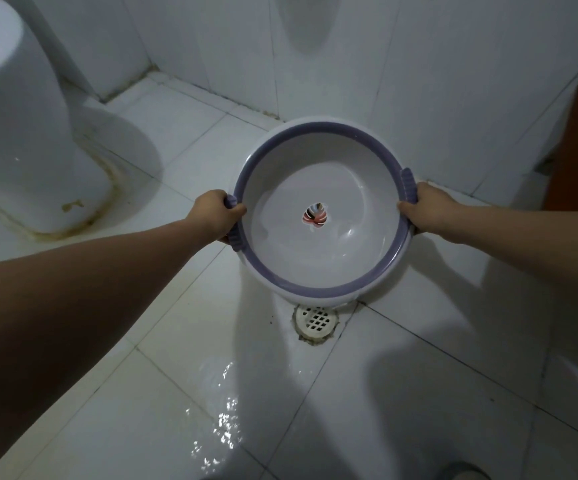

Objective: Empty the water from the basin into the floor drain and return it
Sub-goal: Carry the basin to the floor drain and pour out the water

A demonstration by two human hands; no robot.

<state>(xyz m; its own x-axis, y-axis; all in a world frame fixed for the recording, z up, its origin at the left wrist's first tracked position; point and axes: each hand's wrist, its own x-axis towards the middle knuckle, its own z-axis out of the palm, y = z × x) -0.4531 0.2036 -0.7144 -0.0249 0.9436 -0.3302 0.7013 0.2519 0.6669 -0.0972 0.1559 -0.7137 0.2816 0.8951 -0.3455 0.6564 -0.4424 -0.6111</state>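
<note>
White basin (318,216) with purple rim held in both hands above the tiled floor (419,393), near the wall corner; left hand (216,214) closed around the left rim handle, right hand (426,209) closed around the right one. A little water pools in its lower side, around a leaf motif at centre. The near rim overlaps the white floor drain (316,321); wet sheen on the tiles in front of it, toilet (21,116) at the floor's left edge.
</note>
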